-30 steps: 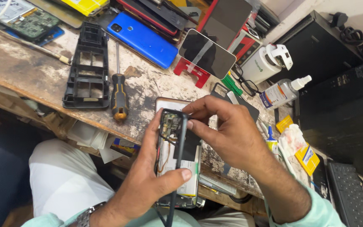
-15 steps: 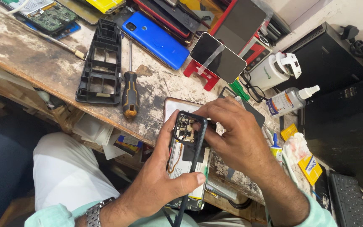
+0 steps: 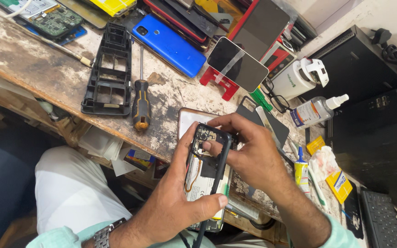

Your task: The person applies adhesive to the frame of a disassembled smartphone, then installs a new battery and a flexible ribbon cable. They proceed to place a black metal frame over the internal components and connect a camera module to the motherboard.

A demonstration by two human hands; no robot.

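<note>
Hands clasp opened phone [image 3: 204,181] over workbench [image 3: 47,69] front edge: left hand [image 3: 180,202] grips its body, right hand [image 3: 249,154] pinches black frame [image 3: 219,156].

An opened smartphone with its back cover off [image 3: 203,183], showing a white battery, thin orange wires and dark circuit parts, is held tilted over the near edge of the worn wooden workbench, its lower end hanging past that edge. A black plastic inner frame with a camera cut-out [image 3: 210,149] lies partly lifted over the phone's upper half, one long side rail running down its right side.
</note>
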